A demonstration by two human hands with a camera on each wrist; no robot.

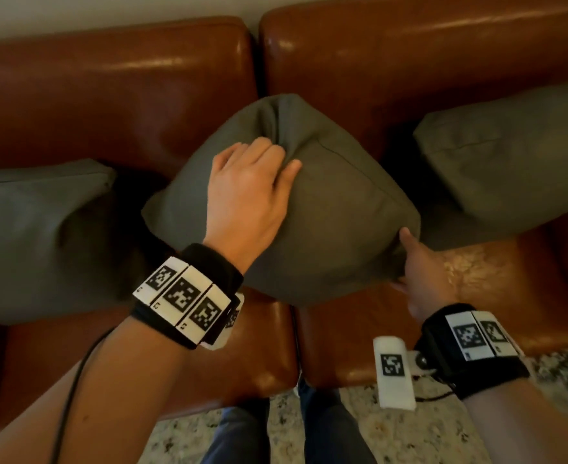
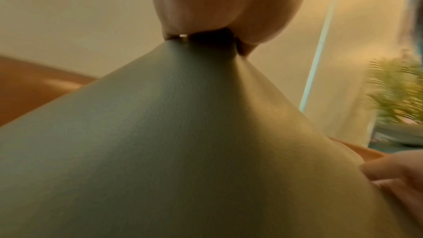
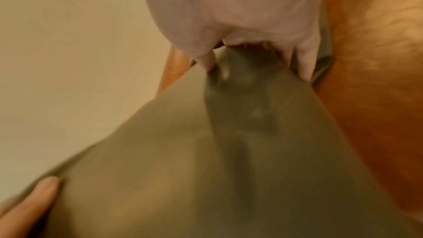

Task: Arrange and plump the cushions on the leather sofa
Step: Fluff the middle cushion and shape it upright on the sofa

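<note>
Hands (image 1: 249,192) (image 1: 423,266) gripping middle cushion (image 1: 336,209) corners

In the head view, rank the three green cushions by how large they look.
1. Middle cushion, gripped by both hands.
2. and 3. Left cushion and right cushion: both cut off by the frame edge, so unsure.

Grey-green cushions (image 1: 326,202), glossy brown sofa (image 1: 108,95)

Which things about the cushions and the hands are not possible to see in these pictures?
- Head view: left hand fingers, buried in the middle cushion fabric.
- Head view: right hand fingers, hidden under that cushion.
- Head view: left cushion and right cushion, cut off by the edges.
- Right wrist view: blurred.
</note>
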